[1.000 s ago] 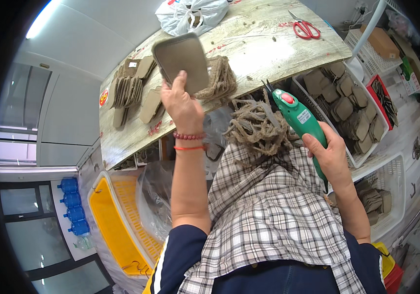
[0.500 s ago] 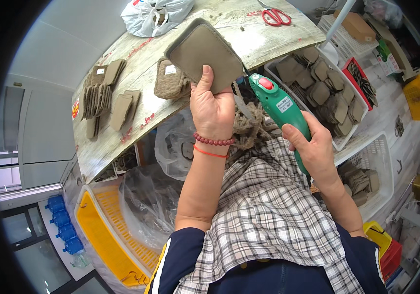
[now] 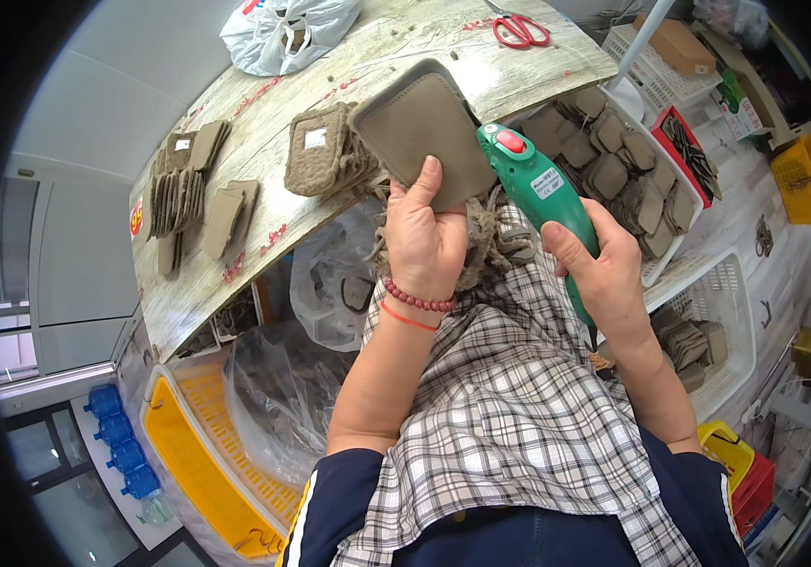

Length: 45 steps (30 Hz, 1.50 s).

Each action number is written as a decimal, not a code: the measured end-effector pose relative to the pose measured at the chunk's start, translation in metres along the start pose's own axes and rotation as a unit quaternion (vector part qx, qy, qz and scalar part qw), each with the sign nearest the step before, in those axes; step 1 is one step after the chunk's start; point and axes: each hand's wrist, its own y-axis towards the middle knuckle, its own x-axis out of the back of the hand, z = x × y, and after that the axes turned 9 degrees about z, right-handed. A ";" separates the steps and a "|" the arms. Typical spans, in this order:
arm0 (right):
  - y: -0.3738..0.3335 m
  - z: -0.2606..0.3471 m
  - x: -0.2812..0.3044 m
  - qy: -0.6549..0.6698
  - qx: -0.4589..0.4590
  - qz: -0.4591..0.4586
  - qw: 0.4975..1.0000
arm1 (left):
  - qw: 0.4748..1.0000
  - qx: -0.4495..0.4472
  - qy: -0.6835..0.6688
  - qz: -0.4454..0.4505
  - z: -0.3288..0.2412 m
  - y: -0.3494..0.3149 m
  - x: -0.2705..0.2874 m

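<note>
My left hand [image 3: 424, 238] grips a brown rounded-corner pad [image 3: 424, 142], its stitched smooth face turned up and my thumb lying across the lower edge. In my right hand [image 3: 604, 269] are green electric scissors [image 3: 543, 181] with a red switch, fingers wrapped round the body. Their front end meets the pad's right edge; the blades are mostly hidden there. Below the pad, tangled brown trimmings [image 3: 486, 241] lie on my checked apron [image 3: 509, 406]. Just left of the pad, a stack of fuzzy brown pads [image 3: 316, 156] with a white label sits on the table.
More pads [image 3: 177, 198] stand in a row on the worn table [image 3: 264, 227]. Red-handled scissors [image 3: 521, 31] and a white plastic bag [image 3: 287, 38] lie farther back. To the right are bins of pads [image 3: 647, 180]; a yellow crate [image 3: 188, 454] stands lower left.
The pad and my left hand have shifted right and slightly down. The electric scissors now sit against the pad's upper right edge, higher along it than before.
</note>
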 end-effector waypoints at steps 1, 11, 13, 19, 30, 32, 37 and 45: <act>0.001 0.001 0.001 -0.001 -0.003 0.001 1.000 | 1.000 0.007 0.001 0.005 0.001 -0.002 0.002; 0.005 0.007 0.019 0.003 -0.035 0.021 0.999 | 0.992 0.092 0.062 0.065 -0.006 -0.019 0.016; 0.003 0.006 0.027 -0.001 -0.036 0.036 0.999 | 0.986 0.114 0.086 0.082 -0.015 -0.017 0.022; -0.003 -0.004 0.055 -0.034 -0.032 0.101 0.994 | 0.943 0.180 0.239 0.144 -0.056 0.000 0.037; -0.012 -0.016 0.048 -0.153 0.027 0.106 0.982 | 0.896 0.254 0.346 0.116 -0.072 -0.003 0.029; -0.012 -0.018 0.043 -0.146 0.012 0.103 0.984 | 0.896 0.264 0.338 0.112 -0.069 -0.006 0.029; -0.007 -0.018 0.033 -0.129 -0.003 0.093 0.987 | 0.891 0.280 0.342 0.105 -0.062 -0.011 0.030; 0.001 -0.019 0.043 -0.028 -0.092 0.156 0.983 | 0.833 0.326 0.423 0.143 -0.083 -0.005 0.023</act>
